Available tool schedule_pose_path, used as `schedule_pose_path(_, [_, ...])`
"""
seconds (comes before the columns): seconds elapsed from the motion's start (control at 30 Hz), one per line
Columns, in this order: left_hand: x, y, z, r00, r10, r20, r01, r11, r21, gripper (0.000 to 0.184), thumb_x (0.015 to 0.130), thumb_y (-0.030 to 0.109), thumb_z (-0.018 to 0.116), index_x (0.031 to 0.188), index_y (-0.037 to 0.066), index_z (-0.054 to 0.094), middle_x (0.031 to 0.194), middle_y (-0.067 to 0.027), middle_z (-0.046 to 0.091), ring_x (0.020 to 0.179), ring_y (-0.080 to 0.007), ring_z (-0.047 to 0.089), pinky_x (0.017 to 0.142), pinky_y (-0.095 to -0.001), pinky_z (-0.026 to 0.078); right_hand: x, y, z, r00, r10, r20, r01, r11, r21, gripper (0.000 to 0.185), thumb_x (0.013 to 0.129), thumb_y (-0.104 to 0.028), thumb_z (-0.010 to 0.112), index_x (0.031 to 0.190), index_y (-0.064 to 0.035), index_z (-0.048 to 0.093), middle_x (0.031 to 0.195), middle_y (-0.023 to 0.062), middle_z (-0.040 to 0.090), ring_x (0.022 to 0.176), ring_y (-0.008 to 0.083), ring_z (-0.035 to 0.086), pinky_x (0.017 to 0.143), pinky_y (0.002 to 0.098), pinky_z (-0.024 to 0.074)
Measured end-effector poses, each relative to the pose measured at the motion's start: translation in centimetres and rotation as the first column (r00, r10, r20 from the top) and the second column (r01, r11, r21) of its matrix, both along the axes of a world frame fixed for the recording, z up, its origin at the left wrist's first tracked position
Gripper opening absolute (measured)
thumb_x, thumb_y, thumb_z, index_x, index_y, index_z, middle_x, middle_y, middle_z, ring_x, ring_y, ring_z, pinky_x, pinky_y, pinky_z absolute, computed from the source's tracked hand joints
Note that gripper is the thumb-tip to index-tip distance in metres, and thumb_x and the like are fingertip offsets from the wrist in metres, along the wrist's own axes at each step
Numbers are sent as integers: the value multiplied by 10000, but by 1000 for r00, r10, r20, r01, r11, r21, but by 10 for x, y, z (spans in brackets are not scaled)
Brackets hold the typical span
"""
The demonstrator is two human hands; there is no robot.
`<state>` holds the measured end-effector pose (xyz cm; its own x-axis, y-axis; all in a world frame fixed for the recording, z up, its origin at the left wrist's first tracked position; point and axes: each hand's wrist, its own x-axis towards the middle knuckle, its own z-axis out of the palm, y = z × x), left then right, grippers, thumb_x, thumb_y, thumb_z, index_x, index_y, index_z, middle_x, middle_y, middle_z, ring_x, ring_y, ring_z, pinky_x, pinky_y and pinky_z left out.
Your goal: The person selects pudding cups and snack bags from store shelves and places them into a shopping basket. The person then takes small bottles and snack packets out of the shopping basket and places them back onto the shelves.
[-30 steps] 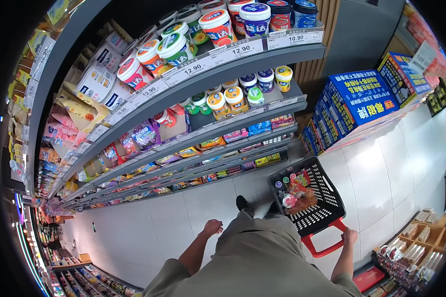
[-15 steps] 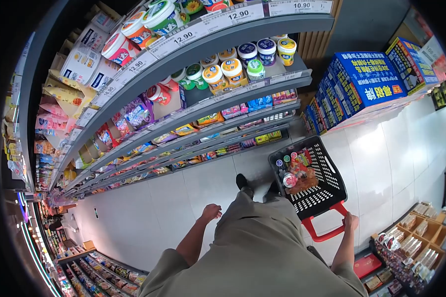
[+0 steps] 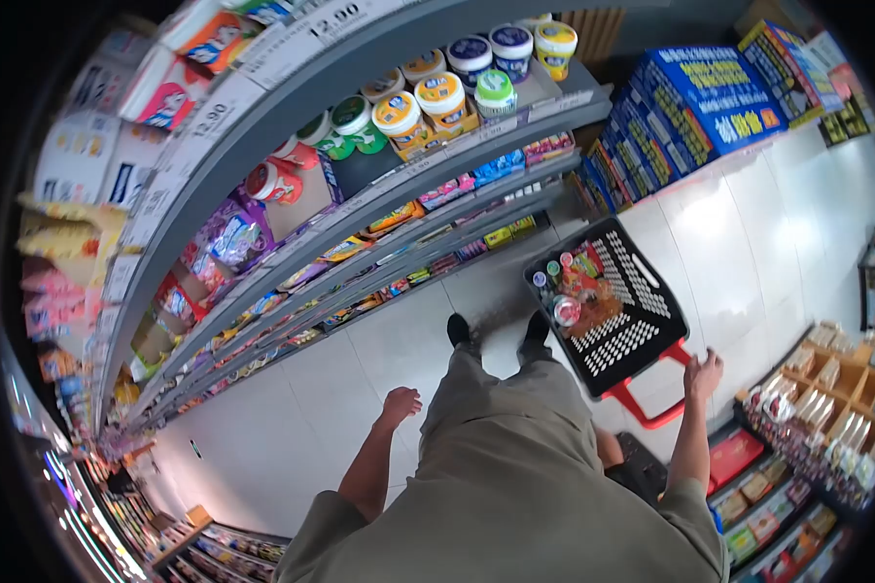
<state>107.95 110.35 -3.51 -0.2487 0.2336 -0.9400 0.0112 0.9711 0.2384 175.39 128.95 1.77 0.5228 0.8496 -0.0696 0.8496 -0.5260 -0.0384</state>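
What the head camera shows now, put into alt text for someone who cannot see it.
A person's right hand is at the red handle of a black perforated shopping basket holding packaged groceries; whether it grips is unclear. The left hand hangs, apparently empty. Ahead stand supermarket shelves of lidded tubs and colourful packets, with blue cartons stacked to the right.

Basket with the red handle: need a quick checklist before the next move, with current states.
1. Right hand gripping the red handle: cannot tell; it is at the handle, but the grip is unclear.
2. Left hand free: ok; nothing visible in it.
3. Black basket upright: ok; its opening faces up.
4. Goods inside the basket: ok; they sit together toward the end away from the handle.
5. Right shoe clear of the basket: cannot tell; it is close beside it in the view.
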Motion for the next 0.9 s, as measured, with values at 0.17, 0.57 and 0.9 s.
schedule_pose_path(0.17, [-44, 11, -29, 993, -115, 36, 114, 993, 29, 263, 901, 267, 559, 961, 24, 638, 806, -103, 690, 696, -172, 669, 635, -301, 545, -112, 27, 8, 950, 274, -148, -233, 941, 246, 375, 844, -205, 679, 1185, -59, 627, 1205, 181, 584, 1151, 356, 551, 982, 424, 454])
schedule_pose_path(0.57, [-7, -31, -52, 974, -217, 71, 224, 969, -108, 257, 966, 259, 531, 918, 28, 633, 757, -70, 671, 677, -139, 647, 615, -277, 522, -190, 126, -305, 698, 311, -645, -533, 827, -178, 582, 774, -251, 709, 1284, -52, 512, 1189, 249, 575, 1090, 413, 582, 919, 464, 497])
schedule_pose_path(0.9, [38, -31, -104, 722, -643, -257, 567, 762, -313, 247, 923, 238, 586, 830, 12, 617, 657, -99, 604, 610, -154, 589, 597, -323, 457, -268, 139, -556, 721, 522, -456, -665, 705, -246, 576, 844, -248, 622, 1355, -38, 458, 1232, 277, 589, 1105, 408, 599, 906, 467, 494])
